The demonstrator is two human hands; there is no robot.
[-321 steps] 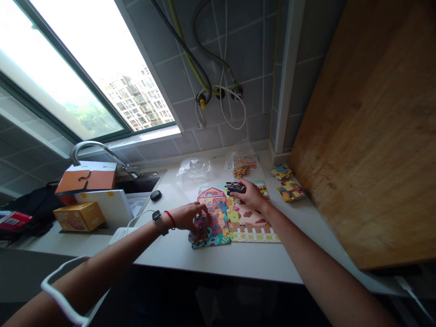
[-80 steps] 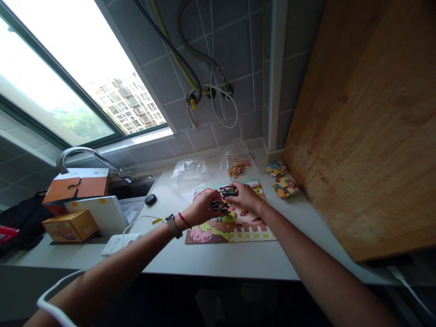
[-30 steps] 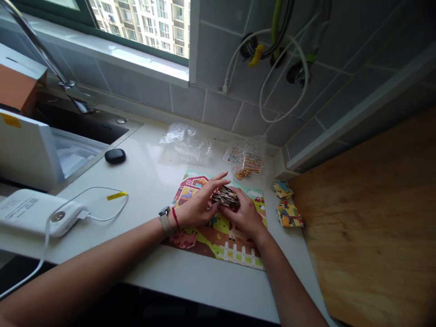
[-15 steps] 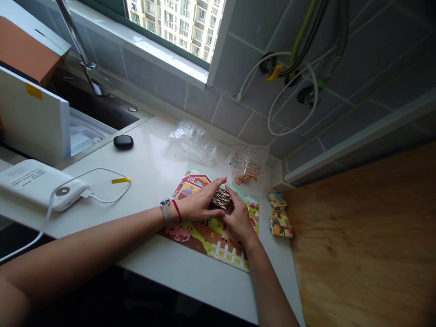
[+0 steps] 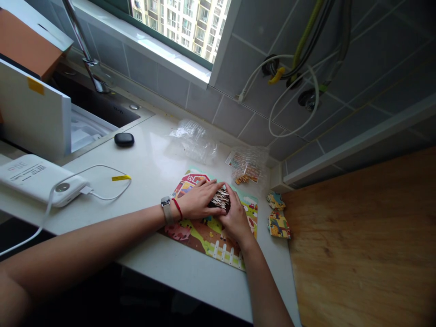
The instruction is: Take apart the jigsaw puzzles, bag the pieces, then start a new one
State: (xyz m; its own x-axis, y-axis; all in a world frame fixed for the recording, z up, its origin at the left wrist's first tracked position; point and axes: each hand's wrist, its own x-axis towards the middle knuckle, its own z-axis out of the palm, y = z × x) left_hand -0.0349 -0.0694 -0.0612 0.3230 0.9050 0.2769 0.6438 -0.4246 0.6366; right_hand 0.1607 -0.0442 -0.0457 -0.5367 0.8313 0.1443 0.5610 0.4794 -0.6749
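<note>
A stack of jigsaw puzzle pieces [image 5: 220, 199] stands edge-on between my two hands, its pale cardboard edges facing up. My left hand [image 5: 197, 200] grips it from the left side, fingers along the far end and thumb at the near end. From the right, my right hand [image 5: 235, 218] closes round the same stack. Beneath lies a colourful farm-picture board [image 5: 197, 243] with a red barn, a pink pig and a white fence; my hands hide its middle. To its right are two small piles of puzzle pieces [image 5: 279, 224], picture side up.
Behind the board sit a bubble-wrap bag with pieces [image 5: 250, 165] and crumpled clear plastic [image 5: 194, 138]. On the left are a black rounded case [image 5: 124, 140], a white power bank [image 5: 37, 179] with a cable, and a white box [image 5: 34, 109] by the sink. A wooden panel [image 5: 361, 236] borders the right.
My left fingers have shifted slightly left and down along the stack, lying flatter. Both hands still hold the pieces. The view has tilted very slightly.
</note>
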